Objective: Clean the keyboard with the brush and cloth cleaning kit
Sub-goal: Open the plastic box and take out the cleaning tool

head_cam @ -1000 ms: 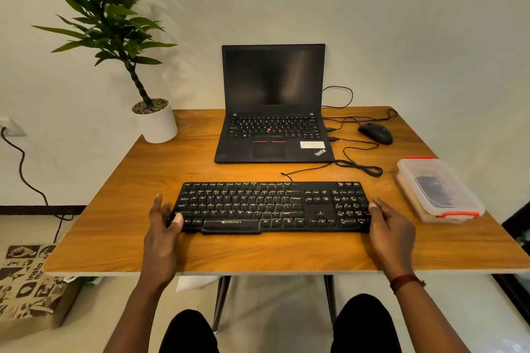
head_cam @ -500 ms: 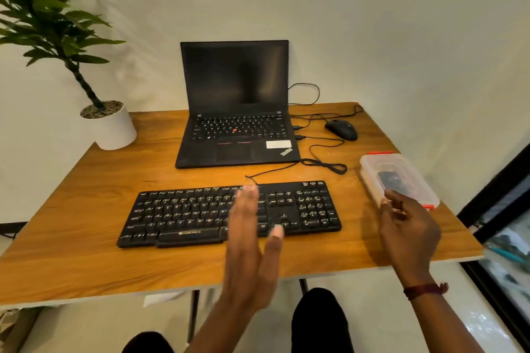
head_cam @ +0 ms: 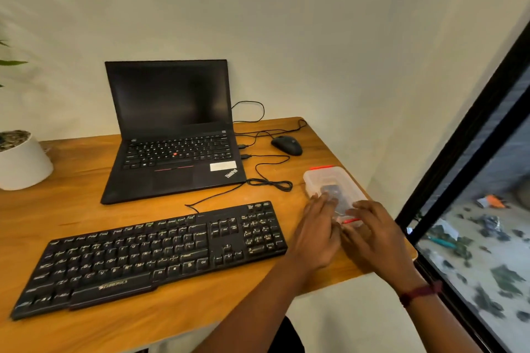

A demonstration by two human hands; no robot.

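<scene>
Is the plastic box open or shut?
Shut: lid sits on the plastic box; left hand and right hand rest on top.

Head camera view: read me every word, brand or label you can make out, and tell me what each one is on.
"ThinkPad": on the laptop, at the right corner of the palm rest.
"ZEBRONICS": on the front edge of the keyboard, smeared but legible.
Key legends on both, and the white sticker on the laptop: too blurred to read.
Plastic box: no text shows.
</scene>
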